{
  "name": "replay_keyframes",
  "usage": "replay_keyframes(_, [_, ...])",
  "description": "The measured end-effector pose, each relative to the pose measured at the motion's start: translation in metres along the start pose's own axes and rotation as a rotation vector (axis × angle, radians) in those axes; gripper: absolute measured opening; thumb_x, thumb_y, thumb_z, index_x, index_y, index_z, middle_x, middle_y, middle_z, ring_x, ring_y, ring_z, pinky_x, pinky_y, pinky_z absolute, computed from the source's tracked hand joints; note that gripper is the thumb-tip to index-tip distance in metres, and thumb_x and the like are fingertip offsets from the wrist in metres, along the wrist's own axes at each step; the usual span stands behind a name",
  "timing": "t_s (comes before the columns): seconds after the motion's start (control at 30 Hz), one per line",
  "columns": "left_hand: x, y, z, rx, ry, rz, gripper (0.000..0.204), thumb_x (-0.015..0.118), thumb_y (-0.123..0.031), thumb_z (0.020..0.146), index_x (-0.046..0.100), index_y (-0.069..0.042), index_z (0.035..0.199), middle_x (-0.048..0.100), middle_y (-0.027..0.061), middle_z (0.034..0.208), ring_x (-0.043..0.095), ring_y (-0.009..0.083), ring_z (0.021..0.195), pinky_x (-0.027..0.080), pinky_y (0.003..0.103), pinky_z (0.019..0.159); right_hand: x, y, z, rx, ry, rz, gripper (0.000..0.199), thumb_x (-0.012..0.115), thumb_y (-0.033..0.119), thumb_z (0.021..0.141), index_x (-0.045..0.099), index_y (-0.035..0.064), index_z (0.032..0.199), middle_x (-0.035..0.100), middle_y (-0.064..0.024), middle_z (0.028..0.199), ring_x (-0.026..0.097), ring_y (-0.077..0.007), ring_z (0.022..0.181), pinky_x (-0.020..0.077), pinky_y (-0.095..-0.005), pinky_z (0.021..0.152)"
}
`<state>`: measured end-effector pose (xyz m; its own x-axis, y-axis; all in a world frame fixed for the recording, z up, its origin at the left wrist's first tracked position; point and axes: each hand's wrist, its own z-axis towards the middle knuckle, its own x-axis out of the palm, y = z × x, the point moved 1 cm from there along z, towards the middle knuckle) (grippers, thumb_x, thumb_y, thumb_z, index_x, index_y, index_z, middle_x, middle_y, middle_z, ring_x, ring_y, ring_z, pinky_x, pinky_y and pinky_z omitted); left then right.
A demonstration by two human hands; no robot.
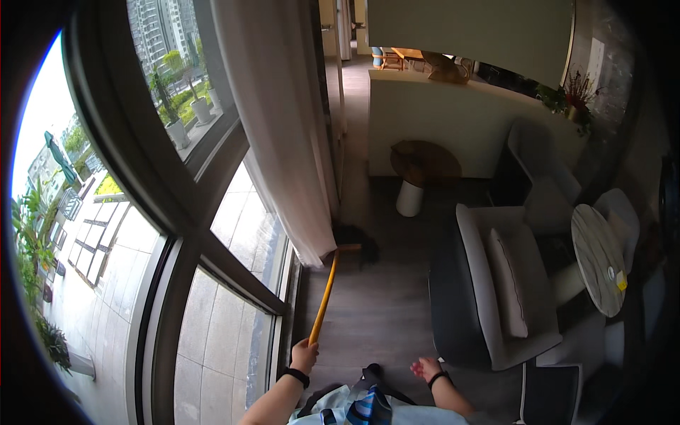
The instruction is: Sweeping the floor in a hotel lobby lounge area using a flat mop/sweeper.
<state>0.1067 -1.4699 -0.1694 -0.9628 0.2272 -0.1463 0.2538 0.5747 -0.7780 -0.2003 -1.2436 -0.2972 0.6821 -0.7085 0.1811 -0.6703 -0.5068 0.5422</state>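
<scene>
My left hand (304, 355) is wrapped around the lower end of a long yellow handle, the stick of a broom (325, 297). The stick slants forward and slightly right across the dark floor. At its far end, a reddish-brown bar with dark, blurred bristles (366, 244) lies on the floor beside the hem of the pale curtain (280, 142). My right hand (426, 368) hangs low at my right side, holding nothing, its fingers loosely bent and apart. A dark band circles each wrist.
Tall dark-framed glass windows (188, 269) run along the left, with a paved terrace outside. A grey armchair (489, 283) with a cushion stands right, beside a round marble-topped table (598, 258). Farther ahead, a small round wooden table (425, 164) stands before a low wall (453, 117).
</scene>
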Motion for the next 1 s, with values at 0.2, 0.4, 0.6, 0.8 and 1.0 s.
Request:
replay_keyframes(0.2, [0.035,-0.08,0.102,0.022,-0.039,0.04,0.023,0.056,-0.011,0.075,0.056,-0.004,0.096,0.05,0.0,0.058,0.046,0.0075,0.045,0.036,0.02,0.039,0.114,0.114,0.041,0.025,0.225,0.037,0.014,0.049,0.014,0.081,0.045,0.0048,0.091,0.057,-0.011,0.079,0.059,-0.0228,0.072,0.0457,-0.0299,0.058])
replay_keyframes(0.4, [0.051,-0.148,0.223,0.064,-0.039,-0.01,0.015,0.055,-0.01,0.074,0.056,-0.003,0.086,0.048,-0.0009,0.055,0.045,0.007,0.043,0.035,0.021,0.038,0.186,0.186,0.107,0.149,0.372,-0.051,0.015,0.048,0.016,0.082,0.046,0.0056,0.092,0.058,-0.0101,0.084,0.058,-0.021,0.075,0.0462,-0.0293,0.062])
replay_keyframes(0.6, [0.11,-0.174,0.252,0.235,0.042,0.384,0.021,0.052,-0.008,0.073,0.051,0.003,0.092,0.056,0.0093,0.07,0.055,0.0185,0.066,0.043,0.028,0.058,0.242,0.28,0.162,0.246,0.427,-0.277,0.021,0.049,0.019,0.082,0.044,0.0051,0.097,0.057,-0.009,0.087,0.058,-0.0182,0.075,0.0463,-0.0259,0.061])
replay_keyframes(0.8, [0.087,-0.26,0.183,0.157,0.259,0.259,0.031,0.052,-0.007,0.074,0.046,-0.001,0.104,0.047,0.0,0.062,0.047,0.0083,0.049,0.036,0.02,0.044,0.344,0.329,0.232,0.467,0.52,-0.091,0.037,0.05,0.037,0.079,0.044,0.0058,0.097,0.055,-0.0126,0.093,0.056,-0.0235,0.083,0.045,-0.032,0.069])
replay_keyframes(1.0, [0.064,-0.395,0.124,-0.091,0.276,-0.053,0.031,0.054,-0.003,0.074,0.05,0.004,0.104,0.053,0.0062,0.067,0.048,0.0103,0.058,0.039,0.022,0.05,0.438,0.367,0.271,0.726,0.228,0.317,0.028,0.052,0.03,0.078,0.039,0.0074,0.085,0.052,-0.0107,0.078,0.053,-0.0245,0.071,0.0432,-0.0358,0.066])
